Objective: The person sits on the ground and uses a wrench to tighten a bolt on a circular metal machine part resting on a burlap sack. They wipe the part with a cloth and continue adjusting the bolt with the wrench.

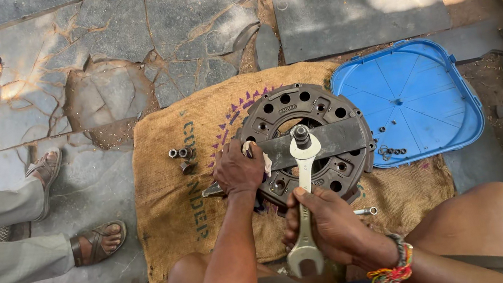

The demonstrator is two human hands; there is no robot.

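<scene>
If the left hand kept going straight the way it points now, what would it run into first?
Likely the flat steel bar across the round clutch plate: the left hand points right, at the bar's near end. Depth is unclear; it may already touch it.

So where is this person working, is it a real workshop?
Probably an open-air roadside repair spot, not an indoor shop. The round dark metal clutch plate lies on a brown burlap sack spread over cracked grey stone paving, and the right hand holds a big silver spanner.

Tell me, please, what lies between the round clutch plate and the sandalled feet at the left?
In the head view, three small metal sockets lie on the burlap sack between the clutch plate and the sandalled feet; beyond the sack's edge is stone paving.
</scene>
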